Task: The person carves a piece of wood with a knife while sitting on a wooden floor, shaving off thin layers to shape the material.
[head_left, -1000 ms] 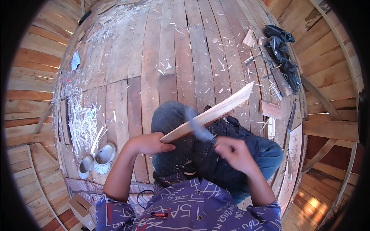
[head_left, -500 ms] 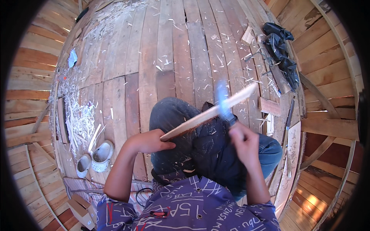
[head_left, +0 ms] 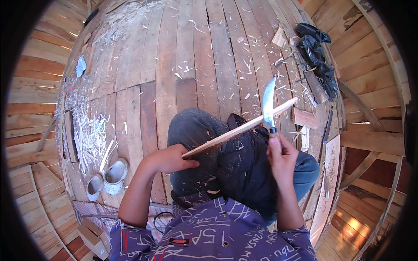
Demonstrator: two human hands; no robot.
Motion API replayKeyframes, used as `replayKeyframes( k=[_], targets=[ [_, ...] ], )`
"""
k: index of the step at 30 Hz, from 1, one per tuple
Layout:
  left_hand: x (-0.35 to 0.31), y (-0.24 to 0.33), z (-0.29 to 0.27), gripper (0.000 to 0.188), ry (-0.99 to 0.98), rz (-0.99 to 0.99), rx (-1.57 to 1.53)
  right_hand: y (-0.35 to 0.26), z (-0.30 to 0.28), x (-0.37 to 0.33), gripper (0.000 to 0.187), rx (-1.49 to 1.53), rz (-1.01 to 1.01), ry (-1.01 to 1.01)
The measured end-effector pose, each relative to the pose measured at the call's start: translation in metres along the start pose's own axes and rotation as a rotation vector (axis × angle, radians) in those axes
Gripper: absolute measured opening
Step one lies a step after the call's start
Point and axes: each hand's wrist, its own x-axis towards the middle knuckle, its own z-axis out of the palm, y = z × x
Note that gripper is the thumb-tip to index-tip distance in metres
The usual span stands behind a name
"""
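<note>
My left hand [head_left: 173, 158] is closed round the near end of a long, thin wooden strip [head_left: 235, 130]. The strip slants up to the right across my lap, its far end out past my right knee. In my right hand [head_left: 282, 157] is a knife [head_left: 269, 104] with a curved, shiny blade and a dark handle. The blade points away from me and crosses the strip toward its far end; whether it touches the wood I cannot tell. A dark cloth [head_left: 239, 161] lies over my lap beneath the strip, flecked with wood bits.
Wood shavings [head_left: 93, 139] heap on the plank floor at left, near a pair of light clogs [head_left: 116, 172]. Black plastic bags [head_left: 314, 50] lie far right, with a wood block [head_left: 304, 118] nearer. A cardboard box [head_left: 93, 238] sits at lower left.
My right hand has shifted slightly right, and the knife, blurred before, now shows sharply with its blade more upright. The strip's far end has moved a little right and down.
</note>
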Motion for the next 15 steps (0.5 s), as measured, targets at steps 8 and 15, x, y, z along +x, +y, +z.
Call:
replayKeyframes(
  k=[8,15],
  targets=[
    [0.000,0.000,0.002,0.048,-0.035,0.003,-0.014,-0.001,-0.004,-0.002,0.024,-0.032,0.006,-0.050],
    [-0.004,0.009,0.007,0.042,0.024,-0.043,-0.047,-0.003,-0.005,-0.007,0.028,0.035,0.063,-0.016]
  ],
)
